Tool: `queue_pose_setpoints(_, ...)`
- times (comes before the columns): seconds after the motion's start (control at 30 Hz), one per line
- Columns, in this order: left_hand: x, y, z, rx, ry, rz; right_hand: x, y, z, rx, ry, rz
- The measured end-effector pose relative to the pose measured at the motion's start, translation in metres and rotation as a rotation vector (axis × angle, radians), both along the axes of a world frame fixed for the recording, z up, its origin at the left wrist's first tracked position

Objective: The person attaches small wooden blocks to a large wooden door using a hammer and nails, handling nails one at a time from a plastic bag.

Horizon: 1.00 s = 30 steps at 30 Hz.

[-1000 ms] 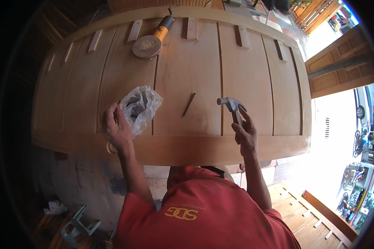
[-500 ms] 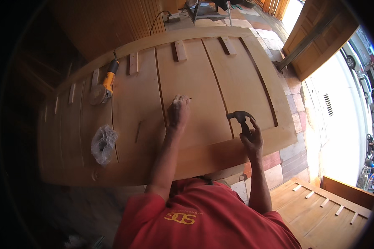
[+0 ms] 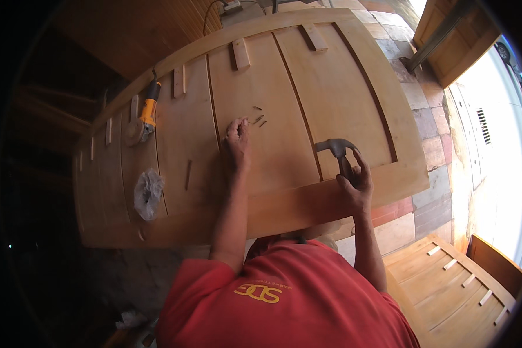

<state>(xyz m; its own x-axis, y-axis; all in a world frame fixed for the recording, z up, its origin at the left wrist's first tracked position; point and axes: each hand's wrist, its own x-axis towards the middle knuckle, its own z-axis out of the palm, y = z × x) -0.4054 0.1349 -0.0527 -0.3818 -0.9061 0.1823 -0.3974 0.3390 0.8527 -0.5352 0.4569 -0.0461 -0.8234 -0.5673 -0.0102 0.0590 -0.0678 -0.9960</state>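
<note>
My right hand (image 3: 356, 180) grips a claw hammer (image 3: 341, 152) above the front part of a pale wooden panelled door (image 3: 139, 197), which lies flat. My left hand (image 3: 238, 139) is on the door's middle, fingers curled together; whatever is in them is hidden. Several small nails (image 3: 258, 120) lie loose just right of those fingertips. A longer thin rod or nail (image 3: 188, 174) lies farther left, beside a crumpled clear plastic bag (image 3: 149, 191).
An orange angle grinder (image 3: 148, 113) with a cord lies at the door's back left. Short wooden blocks (image 3: 240, 55) sit along its back. Another panelled door (image 3: 414, 278) is at lower right, an upright panel (image 3: 446, 35) at upper right, tiled floor (image 3: 429, 197) between.
My left hand has moved from the plastic bag rightward to the door's middle, where small nails now lie. The hammer stays in my right hand; the view has shifted.
</note>
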Motion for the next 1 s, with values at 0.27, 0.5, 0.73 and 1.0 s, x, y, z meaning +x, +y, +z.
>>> queue_pose_setpoints(0.27, -0.002, 0.007, 0.002, 0.219, 0.157, -0.044, -0.005, 0.005, -0.002, -0.033, -0.058, -0.036)
queue_pose_setpoints(0.5, 0.0, 0.006, -0.008, 0.208, 0.296, -0.074, -0.007, 0.006, 0.002, -0.179, -0.102, -0.003)
queue_pose_setpoints(0.73, -0.009, 0.099, 0.0, -0.018, 0.084, 0.019, 0.014, 0.107, 0.029, -0.271, -0.134, 0.013)
queue_pose_setpoints(1.0, -0.064, 0.21, -0.012, -0.007, 0.021, 0.017, -0.023, 0.305, 0.024, 0.229, -0.138, -0.093)
